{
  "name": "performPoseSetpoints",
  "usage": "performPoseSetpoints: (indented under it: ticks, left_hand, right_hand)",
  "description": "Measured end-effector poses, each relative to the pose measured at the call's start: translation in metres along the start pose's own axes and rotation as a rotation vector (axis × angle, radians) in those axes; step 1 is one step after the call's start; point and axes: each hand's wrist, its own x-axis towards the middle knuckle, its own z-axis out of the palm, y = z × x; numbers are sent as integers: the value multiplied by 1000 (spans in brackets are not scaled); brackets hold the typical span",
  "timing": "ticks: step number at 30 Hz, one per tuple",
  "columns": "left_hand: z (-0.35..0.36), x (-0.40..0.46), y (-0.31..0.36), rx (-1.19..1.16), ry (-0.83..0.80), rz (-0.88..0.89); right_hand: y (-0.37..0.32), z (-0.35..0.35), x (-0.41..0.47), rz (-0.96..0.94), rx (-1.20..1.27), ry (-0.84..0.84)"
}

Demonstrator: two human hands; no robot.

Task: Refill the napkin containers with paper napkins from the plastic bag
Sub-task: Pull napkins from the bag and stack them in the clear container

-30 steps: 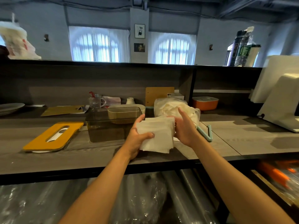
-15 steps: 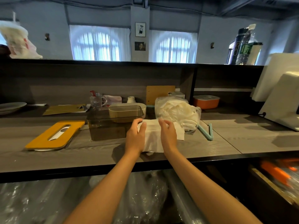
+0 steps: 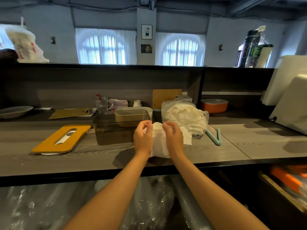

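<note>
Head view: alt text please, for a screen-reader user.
A person's left hand and right hand hold a stack of white napkins over a grey counter, beside an open smoked-plastic container. Its yellow lid lies left; a plastic bag of napkins sits behind.

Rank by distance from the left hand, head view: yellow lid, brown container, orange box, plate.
From the left hand:
1. Brown container, just to its left, almost touching.
2. Yellow lid, farther left on the counter.
3. Orange box, back right on the shelf.
4. Plate, far left at the back.
</note>
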Motion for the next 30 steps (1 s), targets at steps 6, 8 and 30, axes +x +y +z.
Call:
performPoseSetpoints:
  ticks: [6, 8, 30]
  left_hand:
    - [-4, 6, -12, 78, 66, -128]
    - [-3, 5, -11, 66, 49, -93]
    - [-3, -10, -5, 362, 101, 31]
  right_hand:
    - [3, 0, 6, 125, -54, 6]
    - [1, 1, 5, 61, -47, -23]
    - [5, -2, 4, 126, -45, -31]
